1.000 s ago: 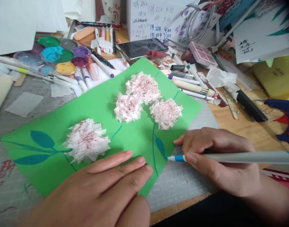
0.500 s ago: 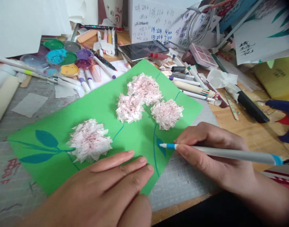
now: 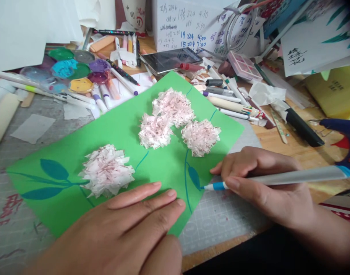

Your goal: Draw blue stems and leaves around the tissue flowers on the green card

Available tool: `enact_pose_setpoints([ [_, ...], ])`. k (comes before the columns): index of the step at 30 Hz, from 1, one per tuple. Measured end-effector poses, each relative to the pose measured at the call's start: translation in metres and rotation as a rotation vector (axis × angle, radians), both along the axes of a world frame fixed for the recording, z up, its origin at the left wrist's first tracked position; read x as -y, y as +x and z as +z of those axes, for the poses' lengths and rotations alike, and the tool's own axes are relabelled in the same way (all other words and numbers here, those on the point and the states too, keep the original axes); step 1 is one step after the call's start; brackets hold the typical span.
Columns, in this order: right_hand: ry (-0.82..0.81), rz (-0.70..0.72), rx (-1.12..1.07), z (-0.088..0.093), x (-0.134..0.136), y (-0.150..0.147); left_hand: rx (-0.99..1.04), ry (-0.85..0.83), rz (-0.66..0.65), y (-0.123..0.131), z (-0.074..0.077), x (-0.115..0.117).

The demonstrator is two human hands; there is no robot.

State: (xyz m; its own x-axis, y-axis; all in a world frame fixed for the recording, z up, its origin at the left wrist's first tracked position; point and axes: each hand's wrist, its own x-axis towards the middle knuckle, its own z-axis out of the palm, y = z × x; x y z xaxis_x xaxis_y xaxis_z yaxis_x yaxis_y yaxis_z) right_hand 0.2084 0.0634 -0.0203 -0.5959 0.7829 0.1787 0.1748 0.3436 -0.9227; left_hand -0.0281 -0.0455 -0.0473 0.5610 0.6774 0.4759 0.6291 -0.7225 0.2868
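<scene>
I take the rectangular sheet of bright green paper (image 3: 106, 133) as my landmark; it lies askew on a grey gridded cutting mat (image 3: 229, 217). Beyond its far left edge sit round wells of coloured paint (image 3: 81, 86), thick and glossy, which could stain the paper if it were shoved that way. On the sheet's left end, two pointed blue-green leaves (image 3: 43, 193) meet a ruffled ball of white and pinkish thin paper (image 3: 107, 172), its layered edges ragged. The left hand (image 3: 120, 229) rests palm down over the near edge, fingers stretched out and nearly together, gripping nothing; if its pressure slackened, I judge the sheet could swivel, and a careless slide might crush that soft ball. Further right, three similar frilly paper balls (image 3: 172, 107) crowd the sheet's far part. Just beside the left fingertips a thin curved blue stem line (image 3: 185, 172) could smear (I can't tell whether its ink is wet). Right of it, a small blue oval leaf (image 3: 193, 177) meets the tip of a smooth white felt-tip marker with a blue collar (image 3: 292, 177), near the sheet's right edge. The right hand (image 3: 274, 202) pinches this marker between thumb and bent fingers; an overlong stroke could run onto the mat.
</scene>
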Motion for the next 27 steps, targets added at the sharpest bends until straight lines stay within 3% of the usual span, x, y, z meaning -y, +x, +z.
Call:
enact_pose_setpoints([
  [15, 0.108, 0.023, 0.101, 0.001, 0.002, 0.001, -0.012, 0.008, 0.026, 0.005, 0.011, -0.006],
  [21, 0.086, 0.081, 0.019, 0.003, -0.002, -0.003, -0.02, 0.024, 0.042, 0.004, 0.011, -0.006],
  [27, 0.048, 0.02, -0.001, 0.002, -0.001, -0.002, -0.024, 0.012, 0.033, 0.004, 0.012, -0.008],
])
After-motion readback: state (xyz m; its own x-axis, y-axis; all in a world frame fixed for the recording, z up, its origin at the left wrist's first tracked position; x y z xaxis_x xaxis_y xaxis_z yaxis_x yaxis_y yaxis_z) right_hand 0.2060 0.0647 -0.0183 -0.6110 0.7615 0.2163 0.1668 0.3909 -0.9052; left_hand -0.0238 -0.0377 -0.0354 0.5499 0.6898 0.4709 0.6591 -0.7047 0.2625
